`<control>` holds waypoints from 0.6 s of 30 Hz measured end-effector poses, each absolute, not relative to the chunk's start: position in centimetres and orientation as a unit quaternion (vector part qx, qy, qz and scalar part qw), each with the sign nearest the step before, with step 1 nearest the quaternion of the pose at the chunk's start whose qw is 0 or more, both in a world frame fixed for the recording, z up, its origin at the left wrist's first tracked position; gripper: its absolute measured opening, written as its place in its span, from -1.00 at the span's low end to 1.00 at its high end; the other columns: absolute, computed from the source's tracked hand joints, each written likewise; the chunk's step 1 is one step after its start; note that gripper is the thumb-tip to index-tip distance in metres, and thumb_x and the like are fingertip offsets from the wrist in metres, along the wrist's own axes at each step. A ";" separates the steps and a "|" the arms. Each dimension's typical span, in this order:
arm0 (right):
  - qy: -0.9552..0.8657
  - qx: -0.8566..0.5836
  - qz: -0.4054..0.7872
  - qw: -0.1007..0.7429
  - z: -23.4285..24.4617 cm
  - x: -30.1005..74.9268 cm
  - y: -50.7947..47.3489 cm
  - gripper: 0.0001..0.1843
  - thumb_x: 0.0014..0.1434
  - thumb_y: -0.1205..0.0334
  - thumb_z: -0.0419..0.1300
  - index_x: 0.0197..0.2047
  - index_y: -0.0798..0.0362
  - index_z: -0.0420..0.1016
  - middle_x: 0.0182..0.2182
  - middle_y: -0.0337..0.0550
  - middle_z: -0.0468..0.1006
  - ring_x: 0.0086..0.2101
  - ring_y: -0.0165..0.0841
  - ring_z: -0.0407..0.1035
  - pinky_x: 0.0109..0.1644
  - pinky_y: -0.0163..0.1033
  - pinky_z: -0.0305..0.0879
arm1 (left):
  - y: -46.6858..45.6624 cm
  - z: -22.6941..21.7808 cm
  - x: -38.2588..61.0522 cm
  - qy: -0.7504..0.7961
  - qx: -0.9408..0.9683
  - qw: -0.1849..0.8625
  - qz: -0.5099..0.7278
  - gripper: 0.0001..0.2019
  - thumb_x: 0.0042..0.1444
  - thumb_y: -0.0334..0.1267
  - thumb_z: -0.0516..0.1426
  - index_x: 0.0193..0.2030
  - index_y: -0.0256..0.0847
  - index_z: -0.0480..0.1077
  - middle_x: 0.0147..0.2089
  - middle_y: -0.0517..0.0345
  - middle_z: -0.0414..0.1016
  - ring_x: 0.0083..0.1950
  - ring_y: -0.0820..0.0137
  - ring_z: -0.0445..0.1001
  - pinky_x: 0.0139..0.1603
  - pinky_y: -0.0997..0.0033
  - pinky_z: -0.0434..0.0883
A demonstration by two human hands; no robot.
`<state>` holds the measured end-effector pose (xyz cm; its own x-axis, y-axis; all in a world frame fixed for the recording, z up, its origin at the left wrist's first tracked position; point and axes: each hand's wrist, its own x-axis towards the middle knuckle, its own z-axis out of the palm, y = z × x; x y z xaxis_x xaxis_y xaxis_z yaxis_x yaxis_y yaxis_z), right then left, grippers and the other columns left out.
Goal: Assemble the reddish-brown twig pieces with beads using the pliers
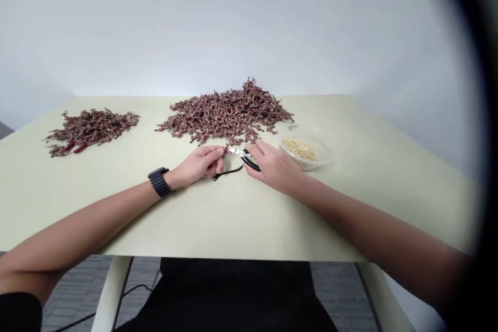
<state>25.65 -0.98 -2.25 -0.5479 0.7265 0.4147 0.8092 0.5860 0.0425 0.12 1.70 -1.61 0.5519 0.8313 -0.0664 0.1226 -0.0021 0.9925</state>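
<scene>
From the head view, the work sits at the near edge of the heaps: the small snips [238,152], steel-bladed with black handles, lie low over the cream table [249,223], their blades pointing left and just short of the large heap of reddish-brown sprigs [227,112]. The right hand [274,166] is curled over the upper black handle, fingers bent and gripping it rather than lying loose. The lower black handle trails left, under and just beyond the left hand [198,162]. That hand is closed into a light pinch, thumb and fingers drawn together at the tips of the blades, where a single sprig [225,150] seems to be held; it's small and partly hidden, so the exact hold is hard to make out.

The step in hand looks like bringing that sprig to the blades, and the hold calls for steady pressure on the handles, with the pinch kept clear of the cutting edges.

A smaller heap of the same sprigs [91,131] lies well to the far left. To the right, a clear plastic bowl [305,150] holds pale grains [299,150], just beyond the right hand. A black watch [158,181] circles the left wrist.
</scene>
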 end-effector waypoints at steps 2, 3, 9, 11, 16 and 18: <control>-0.872 -0.442 -0.114 0.176 -2.3 25.6 -0.9 -0.58 0.41 0.11 0.02 0.24 0.10 0.31 -0.09 0.07 0.46 -0.18 -0.14 0.39 -0.18 -0.15 0.29 | 1.8 -1.7 0.1 0.370 0.643 0.604 0.293 -0.48 0.36 0.17 0.06 -0.40 -0.27 0.41 -0.60 0.16 0.30 -0.64 0.57 0.05 -0.63 0.47 0.00; -0.873 -0.442 -0.113 0.174 -2.3 25.6 -0.9 -0.58 0.41 0.11 0.02 0.24 0.10 0.32 -0.09 0.07 0.46 -0.17 -0.14 0.39 -0.18 -0.15 0.28 | 1.8 -1.7 0.0 0.368 0.641 0.606 0.293 -0.48 0.36 0.16 0.06 -0.39 -0.27 0.41 -0.59 0.16 0.30 -0.64 0.57 0.05 -0.62 0.47 -0.01; -0.860 -0.469 -0.005 0.200 -2.2 25.5 -1.2 -0.60 0.40 0.05 0.05 0.22 0.03 0.33 -0.05 0.03 0.45 -0.17 -0.17 0.41 -0.21 -0.18 0.25 | 2.0 -2.0 -0.3 0.328 0.643 0.633 0.280 -0.53 0.37 0.13 0.07 -0.36 -0.26 0.37 -0.59 0.27 0.18 -0.63 0.59 0.01 -0.60 0.51 -0.05; -0.846 -0.477 0.077 0.226 -1.9 25.4 -1.3 -0.65 0.39 0.03 0.08 0.14 0.00 0.37 -0.08 -0.03 0.46 -0.18 -0.20 0.41 -0.20 -0.19 0.24 | 2.1 -2.2 -0.4 0.317 0.664 0.620 0.273 -0.54 0.39 0.11 0.06 -0.33 -0.26 0.36 -0.60 0.31 0.13 -0.63 0.59 0.01 -0.60 0.52 -0.05; -0.776 -0.470 0.327 0.266 -0.9 25.2 -1.5 -0.70 0.38 -0.06 0.08 -0.09 -0.02 0.44 -0.34 -0.20 0.40 -0.38 -0.34 0.28 -0.32 -0.24 0.17 | 1.8 -2.4 -0.5 0.331 0.718 0.543 0.283 -0.58 0.40 0.09 0.04 -0.20 -0.28 0.39 -0.52 0.26 0.25 -0.60 0.58 0.07 -0.58 0.54 0.03; -0.709 -0.471 0.458 0.256 -0.6 25.2 -1.5 -0.65 0.37 -0.12 0.07 -0.06 -0.04 0.45 -0.40 -0.26 0.31 -0.49 -0.41 0.14 -0.44 -0.27 0.08 | 1.7 -2.3 -0.6 0.332 0.736 0.514 0.288 -0.60 0.41 0.08 0.04 -0.10 -0.28 0.41 -0.44 0.21 0.35 -0.57 0.57 0.11 -0.57 0.55 0.08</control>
<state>25.15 -1.53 -0.57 -0.4257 0.9023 -0.0680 0.4337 0.1375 -0.8905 -0.56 1.66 -2.29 0.6130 0.7857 0.0831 0.1928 -0.2508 0.9486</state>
